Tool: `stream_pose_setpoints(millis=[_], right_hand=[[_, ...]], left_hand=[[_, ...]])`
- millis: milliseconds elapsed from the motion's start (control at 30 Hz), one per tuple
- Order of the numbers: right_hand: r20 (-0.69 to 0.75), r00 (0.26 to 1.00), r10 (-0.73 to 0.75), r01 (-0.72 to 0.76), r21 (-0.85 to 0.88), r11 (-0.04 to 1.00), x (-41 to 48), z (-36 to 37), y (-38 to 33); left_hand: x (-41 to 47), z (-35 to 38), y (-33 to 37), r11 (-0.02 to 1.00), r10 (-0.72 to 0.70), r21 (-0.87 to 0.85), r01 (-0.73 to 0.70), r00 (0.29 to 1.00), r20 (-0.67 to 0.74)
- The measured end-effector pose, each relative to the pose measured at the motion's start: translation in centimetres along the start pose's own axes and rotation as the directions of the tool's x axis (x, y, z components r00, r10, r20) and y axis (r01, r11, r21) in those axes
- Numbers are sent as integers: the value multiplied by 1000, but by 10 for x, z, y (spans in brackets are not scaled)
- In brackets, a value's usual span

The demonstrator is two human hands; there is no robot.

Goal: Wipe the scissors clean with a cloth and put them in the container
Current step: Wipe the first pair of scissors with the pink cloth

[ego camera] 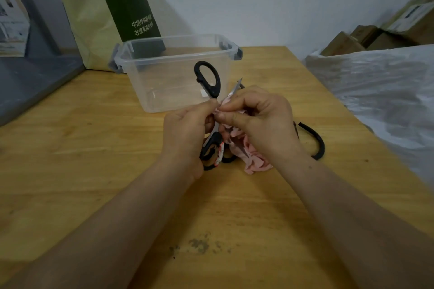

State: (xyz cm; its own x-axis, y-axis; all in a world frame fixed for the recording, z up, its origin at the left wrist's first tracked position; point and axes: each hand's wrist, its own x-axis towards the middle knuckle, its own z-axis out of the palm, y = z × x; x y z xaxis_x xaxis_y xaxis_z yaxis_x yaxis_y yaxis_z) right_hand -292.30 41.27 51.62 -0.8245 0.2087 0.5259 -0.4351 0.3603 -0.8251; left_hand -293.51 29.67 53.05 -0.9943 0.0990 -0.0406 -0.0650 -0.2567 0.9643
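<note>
My left hand [185, 134] grips a pair of black-handled scissors [211, 145] just above the wooden table, handles toward me and the blade tip pointing up and away. My right hand [260, 119] pinches a pink cloth [254, 161] around the blade, and the rest of the cloth hangs down to the table. Behind my hands stands a clear plastic container [164, 58] without a lid. A second pair of black-handled scissors [207, 77] shows through its wall, handle up. A third black scissor handle [315, 141] lies on the table to the right, partly hidden by my right wrist.
A green and yellow paper bag [105, 19] stands behind the container against the wall. A grey surface [35, 82] borders the table on the left. On the right are a plastic-covered surface [375, 91] and cardboard boxes [366, 37]. Dark specks [199, 245] mark the wood near me.
</note>
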Motion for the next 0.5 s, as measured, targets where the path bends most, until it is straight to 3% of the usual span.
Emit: stream_pose_setpoints(millis=[267,333,433,500], right_hand=[[-86,983,163,-155,98,983,2,2,2],[-54,994,96,-93,53,994,1,3,2],[97,991,-90,103,-132,986,-3,8,2],[182,974,-135,174,-219,960,-2,8,4]], left_hand=[[-4,1,1,999,-39,-18,39,999,1],[-3,-1,2,998,-55,-26,54,998,-26],[2,-4,6,995,-83,-63,80,995,-61],[5,-7,7,991,-105,-85,99,992,-66]])
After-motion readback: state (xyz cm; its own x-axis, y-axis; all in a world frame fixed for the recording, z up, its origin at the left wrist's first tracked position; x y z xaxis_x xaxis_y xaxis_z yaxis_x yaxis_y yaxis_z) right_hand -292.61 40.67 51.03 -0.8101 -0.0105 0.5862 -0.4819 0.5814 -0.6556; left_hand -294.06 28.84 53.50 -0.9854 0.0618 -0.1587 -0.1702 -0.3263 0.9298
